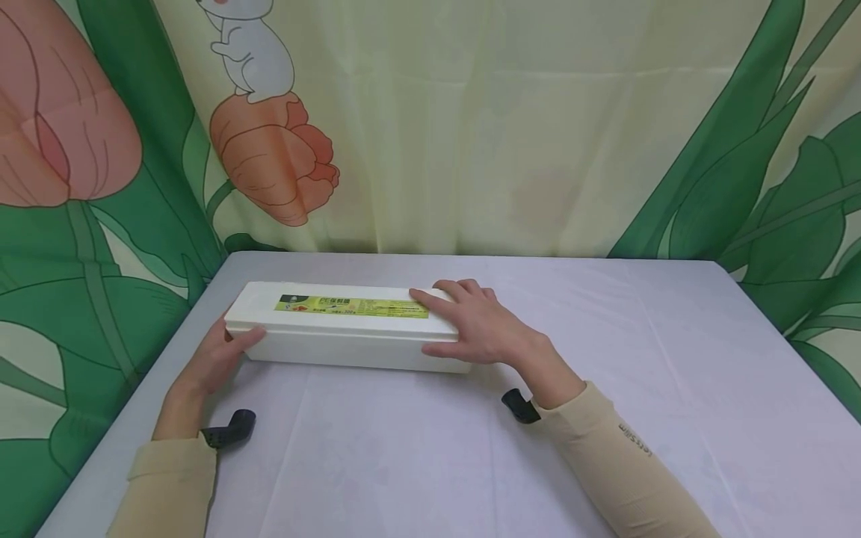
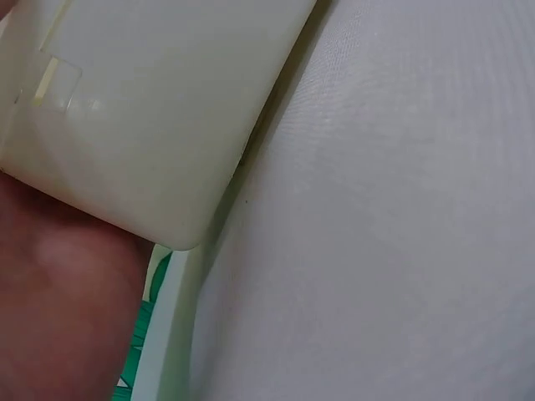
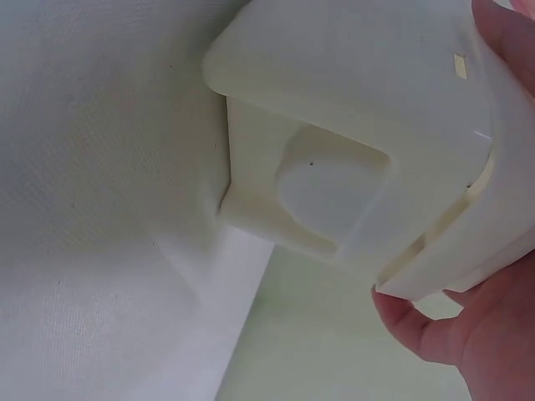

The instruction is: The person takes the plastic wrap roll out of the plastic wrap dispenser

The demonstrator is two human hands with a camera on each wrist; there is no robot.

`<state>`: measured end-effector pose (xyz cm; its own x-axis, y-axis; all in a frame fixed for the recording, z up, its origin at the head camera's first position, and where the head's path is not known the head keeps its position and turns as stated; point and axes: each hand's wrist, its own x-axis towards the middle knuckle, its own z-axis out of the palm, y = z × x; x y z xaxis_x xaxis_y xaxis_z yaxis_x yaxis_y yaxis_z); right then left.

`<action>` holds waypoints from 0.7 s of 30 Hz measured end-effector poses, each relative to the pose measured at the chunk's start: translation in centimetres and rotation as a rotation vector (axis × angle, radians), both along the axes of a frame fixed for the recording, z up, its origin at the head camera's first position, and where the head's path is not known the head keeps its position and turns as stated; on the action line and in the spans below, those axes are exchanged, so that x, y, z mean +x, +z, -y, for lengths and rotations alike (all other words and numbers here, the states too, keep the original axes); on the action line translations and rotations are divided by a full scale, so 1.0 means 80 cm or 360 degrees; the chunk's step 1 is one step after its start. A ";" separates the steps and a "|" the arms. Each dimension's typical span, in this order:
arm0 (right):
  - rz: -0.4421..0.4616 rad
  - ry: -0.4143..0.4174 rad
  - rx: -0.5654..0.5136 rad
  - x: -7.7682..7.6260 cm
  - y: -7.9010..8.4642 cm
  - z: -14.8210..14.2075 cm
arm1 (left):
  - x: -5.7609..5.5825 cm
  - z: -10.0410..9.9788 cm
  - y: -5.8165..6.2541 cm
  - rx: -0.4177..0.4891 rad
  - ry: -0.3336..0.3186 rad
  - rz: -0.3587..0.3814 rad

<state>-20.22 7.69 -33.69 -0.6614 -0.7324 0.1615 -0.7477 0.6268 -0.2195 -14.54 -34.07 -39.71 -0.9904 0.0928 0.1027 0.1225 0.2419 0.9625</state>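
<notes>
A long white cling film dispenser with a lid lies across the left-centre of the table. On its lid runs a yellow-green label. My left hand grips the left end, thumb over the front edge and the other fingers hidden behind. Around the right end my right hand holds it, thumb on the front and fingers over the lid. The right wrist view shows the end wall of the dispenser with a recess, a slit under the lid and fingertips at the lid's edge.
A white cloth covers the table. Behind it hangs a curtain printed with tulips, leaves and a white rabbit. Black wrist cameras sit at both sleeve cuffs. The table's left edge runs close to my left arm.
</notes>
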 end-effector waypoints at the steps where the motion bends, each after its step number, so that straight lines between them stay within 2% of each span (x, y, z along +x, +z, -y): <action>1: -0.0007 0.0004 -0.0003 0.000 0.000 -0.001 | 0.000 0.000 -0.001 -0.0021 -0.0002 -0.0007; 10: -0.0036 -0.0018 -0.0048 0.002 0.002 -0.009 | -0.001 -0.004 0.001 -0.0197 0.0066 0.0067; 15: -0.0051 -0.0036 -0.0086 0.004 0.005 -0.016 | -0.002 -0.006 0.004 -0.0280 0.0115 0.0064; 21: -0.0073 -0.0099 -0.0126 0.009 0.007 -0.027 | -0.008 -0.008 0.010 -0.0400 0.0240 0.0117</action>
<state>-19.51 9.86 -33.16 -0.6957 -0.6739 0.2487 -0.7183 0.6543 -0.2366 -15.14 -33.46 -38.95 -0.9988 -0.0428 0.0224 -0.0011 0.4837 0.8752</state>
